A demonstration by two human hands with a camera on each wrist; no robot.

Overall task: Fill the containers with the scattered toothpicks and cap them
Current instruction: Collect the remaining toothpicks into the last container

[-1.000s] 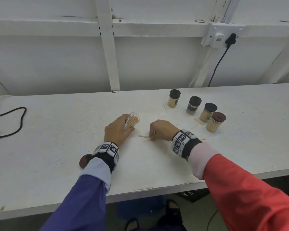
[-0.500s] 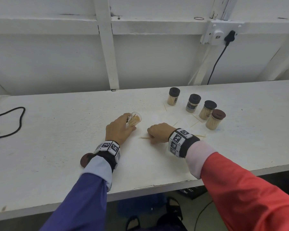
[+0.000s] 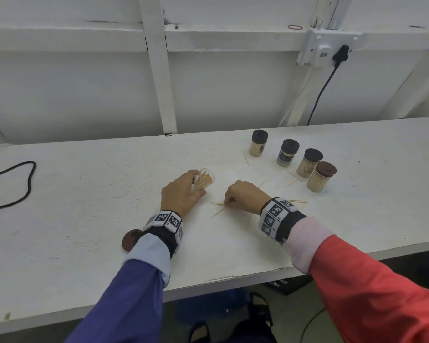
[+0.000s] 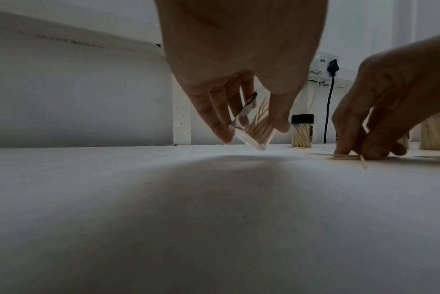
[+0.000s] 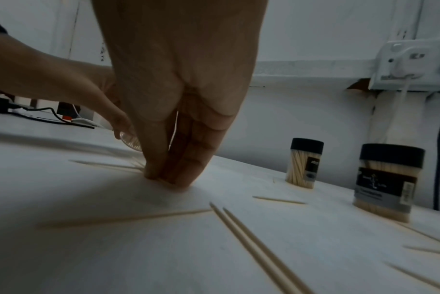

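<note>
Since the earlier frames, our right hand (image 3: 243, 195) has shifted only slightly along the white table (image 3: 84, 194), and our left hand (image 3: 180, 194) has kept its grip on the open container (image 3: 204, 180) in nearly the same spot. We hold that clear container with the left fingers and thumb curled around its wall; it is tilted, its mouth turned toward the right hand, with one bottom edge touching the table and toothpicks inside. Our right hand is curled downward, its fingertips (image 5: 163, 175) bunched together and pressed onto the table over the loose toothpicks (image 3: 218, 206) lying just beside the container; we cannot tell whether any toothpick is actually pinched between them. More scattered toothpicks (image 5: 251, 238) lie near the right wrist and toward the row of four capped containers (image 3: 289, 152), which stand upright at the far right of the table, well apart from both hands; three carry black caps and the nearest a brown one. One brown cap (image 3: 129, 240) lies flat on the table just beside our left wrist, partly hidden by the sleeve. One black cable (image 3: 22, 194) loops across the table's far left.
</note>
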